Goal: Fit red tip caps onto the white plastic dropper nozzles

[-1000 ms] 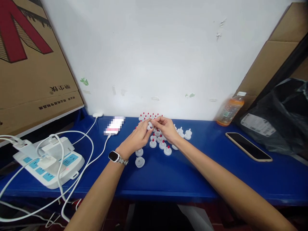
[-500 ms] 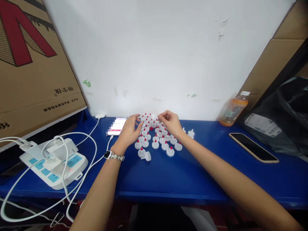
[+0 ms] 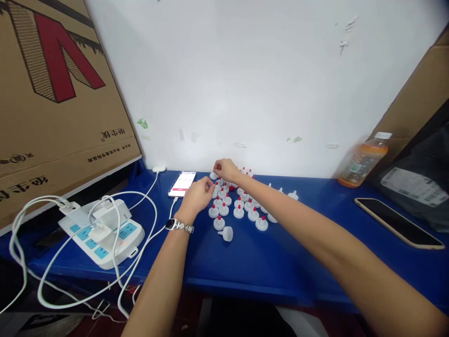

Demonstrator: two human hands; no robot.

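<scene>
Many small white plastic funnels with red caps on their spouts, such as this front capped funnel (image 3: pixel 261 223), stand spout-up in a cluster on the blue table (image 3: pixel 245 262). At the cluster's far left edge, my right hand (image 3: pixel 225 169) is closed, its fingertips on the top of a white funnel (image 3: pixel 213 176); the fingers hide that spout. My left hand (image 3: pixel 199 195) is beside the cluster's left side, thumb and fingers pressed together; whatever they hold is hidden. An uncapped funnel (image 3: pixel 227 233) lies on its side in front. More uncapped funnels (image 3: pixel 293 195) lie at the right.
A lit phone (image 3: pixel 183 183) lies left of my left hand. Left of it are a power strip (image 3: pixel 119 245) and looping white cables. At right are a dark phone (image 3: pixel 396 222), an orange drink bottle (image 3: pixel 365 161) and a black bag (image 3: pixel 421 173). A white wall (image 3: pixel 224 93) rises behind.
My right hand has moved left across the cluster, to its far left edge. My left hand's spread fingers have come together. The view has shifted, so the table's things appear further right.
</scene>
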